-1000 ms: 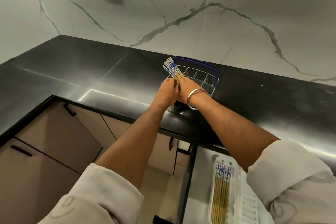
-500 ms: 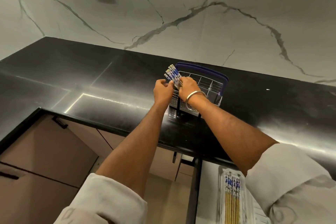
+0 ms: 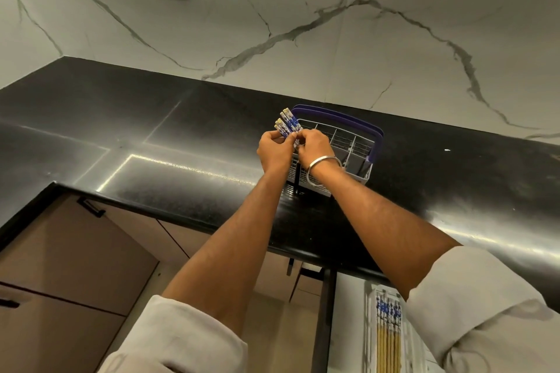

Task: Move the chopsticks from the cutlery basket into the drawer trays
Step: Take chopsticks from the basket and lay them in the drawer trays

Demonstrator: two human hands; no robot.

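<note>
Your left hand point(image 3: 274, 151) and right hand point(image 3: 315, 147) pressed together, both clamped on a bundle of chopsticks point(image 3: 287, 123) poking up at the cutlery basket's point(image 3: 348, 142) left end, basket near the bench's point(image 3: 151, 130) back edge, more chopsticks point(image 3: 388, 330) already in the drawer tray point(image 3: 370, 339) below the front edge

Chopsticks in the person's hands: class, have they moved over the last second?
No. The chopsticks stay at the basket's left corner, tops poking above its rim. Only the camera shifted.

Both hands point(image 3: 298, 148) now closer together around the chopsticks point(image 3: 288, 124); fingertips touching
</note>
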